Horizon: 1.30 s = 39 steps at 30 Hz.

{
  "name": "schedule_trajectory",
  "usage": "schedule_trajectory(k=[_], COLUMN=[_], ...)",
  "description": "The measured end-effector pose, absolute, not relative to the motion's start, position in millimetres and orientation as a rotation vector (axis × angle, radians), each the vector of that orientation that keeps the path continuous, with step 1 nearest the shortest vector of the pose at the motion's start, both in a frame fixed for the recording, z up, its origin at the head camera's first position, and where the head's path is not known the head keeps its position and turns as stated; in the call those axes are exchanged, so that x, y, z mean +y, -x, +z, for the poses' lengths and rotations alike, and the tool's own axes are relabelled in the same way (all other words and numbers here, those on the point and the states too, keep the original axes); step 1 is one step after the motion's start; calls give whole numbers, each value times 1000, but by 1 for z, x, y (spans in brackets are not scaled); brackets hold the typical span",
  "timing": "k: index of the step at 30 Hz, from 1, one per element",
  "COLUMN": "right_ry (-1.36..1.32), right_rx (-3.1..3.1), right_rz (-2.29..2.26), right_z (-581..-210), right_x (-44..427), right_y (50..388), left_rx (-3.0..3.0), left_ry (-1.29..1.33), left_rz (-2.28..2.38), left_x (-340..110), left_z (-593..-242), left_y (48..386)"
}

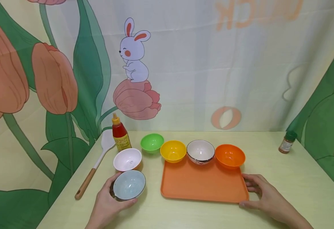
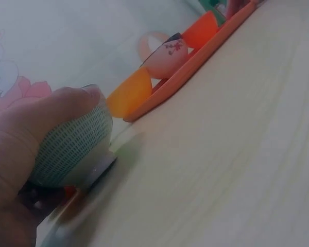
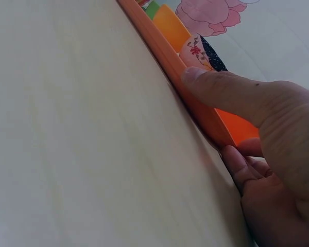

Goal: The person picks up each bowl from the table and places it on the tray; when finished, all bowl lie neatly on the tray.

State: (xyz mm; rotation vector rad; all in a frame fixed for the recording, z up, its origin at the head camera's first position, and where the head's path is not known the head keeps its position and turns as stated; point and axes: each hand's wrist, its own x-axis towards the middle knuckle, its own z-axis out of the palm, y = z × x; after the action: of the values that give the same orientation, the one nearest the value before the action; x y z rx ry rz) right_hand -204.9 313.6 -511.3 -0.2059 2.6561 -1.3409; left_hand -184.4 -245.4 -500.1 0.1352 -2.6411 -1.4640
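My left hand [image 1: 107, 199] grips a light blue-grey bowl [image 1: 129, 184] by its side, thumb at the near side. In the left wrist view the bowl [image 2: 74, 144] shows a green patterned outside; whether its foot touches the table is unclear. Just behind it stands a white-lined bowl [image 1: 127, 159]. My right hand [image 1: 265, 197] holds the near right corner of an orange tray [image 1: 204, 187], thumb at the front edge and fingers at the right side. Along the tray's far side sit a yellow bowl [image 1: 173, 151], a white bowl with a dark rim [image 1: 200, 151] and an orange bowl [image 1: 230, 156].
A green bowl [image 1: 152, 142] stands behind and left of the tray. Farther left are a red sauce bottle [image 1: 121, 135] with a yellow cap and a white spatula [image 1: 93, 170] with a wooden handle. A small green-capped jar [image 1: 287, 142] stands at the far right.
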Motion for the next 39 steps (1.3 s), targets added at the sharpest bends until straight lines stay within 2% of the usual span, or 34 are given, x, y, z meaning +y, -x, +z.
schedule_trajectory(k=[15, 30, 39], right_ry=[214, 168, 187], right_rx=[2654, 2651, 2658], right_rz=[-1351, -1339, -1357], right_z=[-512, -513, -512], right_x=[314, 313, 313], right_y=[204, 207, 205], left_rx=[-2588, -2493, -2425], left_ry=[-138, 42, 200], left_rz=[-1532, -1579, -1701], left_x=[-234, -202, -173], left_z=[-481, -453, -452], left_y=[181, 192, 205])
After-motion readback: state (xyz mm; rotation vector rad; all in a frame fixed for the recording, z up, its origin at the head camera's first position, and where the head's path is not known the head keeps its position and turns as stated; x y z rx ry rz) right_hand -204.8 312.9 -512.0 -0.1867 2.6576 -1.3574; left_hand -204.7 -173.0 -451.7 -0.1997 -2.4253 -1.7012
